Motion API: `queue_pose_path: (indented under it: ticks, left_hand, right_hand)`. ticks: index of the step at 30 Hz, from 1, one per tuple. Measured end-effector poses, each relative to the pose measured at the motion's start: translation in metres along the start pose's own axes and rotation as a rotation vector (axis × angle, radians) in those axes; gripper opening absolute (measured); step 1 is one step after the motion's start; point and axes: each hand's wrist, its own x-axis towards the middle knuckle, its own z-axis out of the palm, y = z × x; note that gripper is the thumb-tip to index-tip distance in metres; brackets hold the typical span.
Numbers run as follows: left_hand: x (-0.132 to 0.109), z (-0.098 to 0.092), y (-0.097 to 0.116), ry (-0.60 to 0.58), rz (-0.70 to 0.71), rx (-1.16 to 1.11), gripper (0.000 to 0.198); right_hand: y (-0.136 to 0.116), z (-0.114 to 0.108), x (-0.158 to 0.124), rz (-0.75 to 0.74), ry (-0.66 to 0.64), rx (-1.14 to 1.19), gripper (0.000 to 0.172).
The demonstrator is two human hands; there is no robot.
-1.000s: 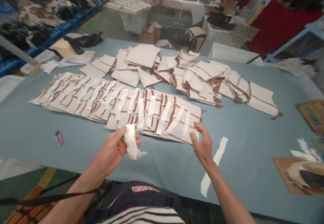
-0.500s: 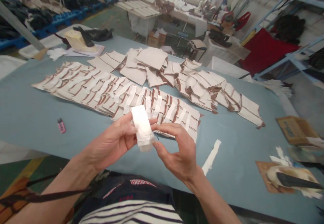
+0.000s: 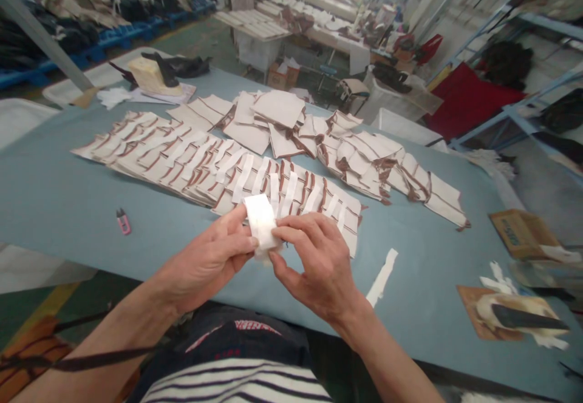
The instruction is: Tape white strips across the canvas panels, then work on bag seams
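Note:
Between both hands, above the table's near edge, is a small stack of white strips point(image 3: 261, 216), held so its broad face is up. My left hand point(image 3: 212, 257) grips its left side, thumb on top and fingers underneath. From the right, my right hand point(image 3: 319, 263) pinches the lower right edge between thumb and fingertips. Just beyond lies an overlapping row of cream fabric panels point(image 3: 177, 169) with brown edging, with white strips laid across them. One loose white strip point(image 3: 383, 277) lies on the table right of my right hand.
Behind the row is a messy heap of cream panels point(image 3: 277, 108). Pink thread snips point(image 3: 122, 221) lie at left on the blue-grey table point(image 3: 54, 190). A black-handled tool on a brown board point(image 3: 473, 315) and a cardboard box point(image 3: 521, 233) are at right. A yellowish block point(image 3: 148, 76) stands far left.
My right fingers have moved in over the white stack and closed on its lower right edge. My left thumb has shifted onto its lower face. The view has shifted slightly.

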Motion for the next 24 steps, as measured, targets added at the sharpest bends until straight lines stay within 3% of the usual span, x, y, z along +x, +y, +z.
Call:
queue_pose_path:
  ticks: [13,24]
  left_hand:
    - [-0.008,-0.001,-0.008,-0.072,-0.078,0.082,0.050]
    - [-0.013,0.002,-0.015,-0.040,-0.074,0.166,0.050]
  right_hand:
    - [-0.002,-0.007,-0.009,-0.068,-0.005,-0.007,0.010]
    - [-0.001,-0.006,-0.023,0.084,-0.095,0.171,0.017]
